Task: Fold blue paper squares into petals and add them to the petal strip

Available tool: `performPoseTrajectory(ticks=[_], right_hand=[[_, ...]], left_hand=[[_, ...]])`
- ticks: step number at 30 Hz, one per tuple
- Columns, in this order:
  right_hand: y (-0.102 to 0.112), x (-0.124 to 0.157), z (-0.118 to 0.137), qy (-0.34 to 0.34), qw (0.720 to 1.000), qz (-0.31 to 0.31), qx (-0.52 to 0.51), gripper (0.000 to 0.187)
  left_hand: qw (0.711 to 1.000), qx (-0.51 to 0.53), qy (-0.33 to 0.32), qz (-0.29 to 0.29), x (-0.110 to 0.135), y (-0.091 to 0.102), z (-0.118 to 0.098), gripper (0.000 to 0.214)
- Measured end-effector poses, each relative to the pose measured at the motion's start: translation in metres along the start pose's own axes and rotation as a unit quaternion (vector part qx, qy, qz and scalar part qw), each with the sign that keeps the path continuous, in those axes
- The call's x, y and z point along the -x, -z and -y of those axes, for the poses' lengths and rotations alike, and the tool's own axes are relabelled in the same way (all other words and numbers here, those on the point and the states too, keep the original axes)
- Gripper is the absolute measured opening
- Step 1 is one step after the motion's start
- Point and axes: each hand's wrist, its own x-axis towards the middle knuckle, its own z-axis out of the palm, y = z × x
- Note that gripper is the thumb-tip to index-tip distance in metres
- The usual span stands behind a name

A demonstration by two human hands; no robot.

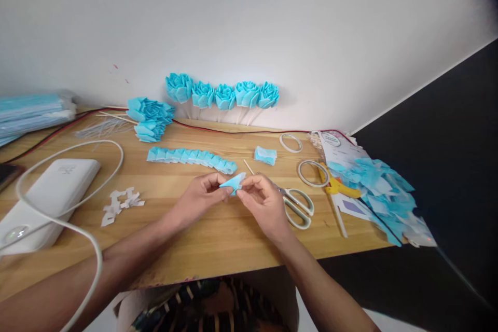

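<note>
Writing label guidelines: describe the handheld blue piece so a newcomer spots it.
On the wooden table, find the long pleated blue row. Just below its right end in view, the left hand and right hand pinch a small pointed blue piece, the only blue item held.

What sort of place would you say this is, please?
Probably a small craft workspace: a row of blue flowers on sticks leans against the wall, and scissors and what looks like a yellow glue gun lie on the wooden table.
</note>
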Motion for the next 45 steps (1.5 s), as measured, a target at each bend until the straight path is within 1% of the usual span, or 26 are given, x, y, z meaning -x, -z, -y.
performPoseTrajectory(ticks=[4, 6, 10, 16, 22, 28, 29, 31, 33, 34, 37, 39, 41, 42, 44, 45], right_hand=[[-0.001, -0.001, -0.003, -0.034, 0.996, 0.027, -0.073, 0.041], [0.0, -0.001, -0.003, -0.038, 0.995, 0.038, -0.082, 0.05], [0.0, -0.002, -0.002, -0.039, 0.997, 0.037, -0.063, 0.054], [-0.001, 0.0, -0.003, -0.02, 0.998, 0.045, -0.049, 0.056], [-0.002, 0.0, -0.002, -0.033, 0.998, 0.045, -0.043, 0.055], [0.002, -0.006, 0.005, -0.075, 0.991, 0.069, -0.091, 0.049], [0.003, -0.007, 0.005, -0.081, 0.99, 0.074, -0.09, 0.046], [0.003, -0.009, 0.006, -0.089, 0.991, 0.074, -0.068, 0.033], [0.002, -0.011, 0.005, -0.089, 0.994, 0.058, -0.035, 0.017], [0.001, -0.011, 0.005, -0.085, 0.995, 0.049, -0.022, 0.013], [-0.001, -0.01, 0.005, -0.054, 0.998, 0.028, 0.011, 0.008], [-0.001, -0.009, 0.006, -0.008, 0.999, 0.014, 0.05, 0.005], [0.001, -0.007, 0.007, 0.073, 0.991, 0.004, 0.109, 0.004], [0.002, -0.007, 0.007, 0.124, 0.982, 0.003, 0.142, 0.006], [0.006, -0.006, 0.007, 0.219, 0.955, 0.012, 0.199, 0.012], [0.008, -0.006, 0.006, 0.253, 0.942, 0.019, 0.22, 0.016]], left_hand=[[1.0, -0.006, -0.001, 0.008, 0.0, 0.0, 0.0, 0.024], [1.0, -0.017, 0.001, 0.013, 0.0, 0.0, -0.002, 0.024], [0.999, -0.04, -0.002, 0.024, 0.001, 0.001, -0.004, 0.025], [0.999, -0.032, -0.002, 0.03, -0.001, -0.001, -0.002, 0.02], [0.999, -0.027, -0.005, 0.024, -0.002, 0.0, 0.002, 0.021], [0.999, -0.038, -0.003, 0.033, -0.002, 0.0, 0.005, 0.022], [0.999, -0.04, 0.0, 0.034, -0.002, 0.0, 0.005, 0.023], [0.998, -0.044, 0.004, 0.037, -0.002, -0.001, 0.006, 0.023], [0.998, -0.047, 0.006, 0.041, -0.002, -0.001, 0.006, 0.023], [0.998, -0.048, 0.006, 0.042, -0.001, 0.0, 0.006, 0.023], [0.998, -0.053, 0.009, 0.039, -0.001, 0.001, 0.006, 0.022], [0.998, -0.055, 0.011, 0.037, -0.001, 0.001, 0.005, 0.021], [0.998, -0.053, 0.015, 0.036, -0.001, 0.002, 0.005, 0.02], [0.998, -0.051, 0.018, 0.035, -0.001, 0.002, 0.005, 0.02], [0.998, -0.049, 0.025, 0.036, -0.001, 0.002, 0.004, 0.019], [0.998, -0.049, 0.026, 0.038, -0.001, 0.002, 0.004, 0.019]])
